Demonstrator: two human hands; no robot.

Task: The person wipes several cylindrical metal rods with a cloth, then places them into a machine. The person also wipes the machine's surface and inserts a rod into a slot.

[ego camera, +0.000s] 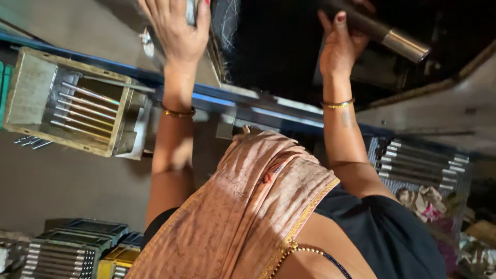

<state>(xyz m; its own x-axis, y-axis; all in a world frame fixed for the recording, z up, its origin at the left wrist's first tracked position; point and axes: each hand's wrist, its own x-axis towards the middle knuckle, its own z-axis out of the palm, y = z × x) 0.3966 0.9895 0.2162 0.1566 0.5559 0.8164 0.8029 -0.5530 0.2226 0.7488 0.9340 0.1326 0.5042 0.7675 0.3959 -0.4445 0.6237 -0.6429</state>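
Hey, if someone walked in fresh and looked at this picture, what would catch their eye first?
Probably the two raised arms: the right hand grips a dark metal rod with a shiny steel end at the top, while the left hand presses against something pale at the top edge. Below them a peach patterned cloth fills the middle, and a wooden box of thin steel rods sits at the left.

1. The right hand (341, 46) grips a dark metal cylinder (380, 32) with a shiny steel end.
2. The left hand (178, 28) rests flat on a pale object at the top edge.
3. A wooden tray (31, 88) holds thin steel rods (85, 108).
4. More rods (421, 165) lie at right.
5. Stacked crates (77, 248) sit lower left.
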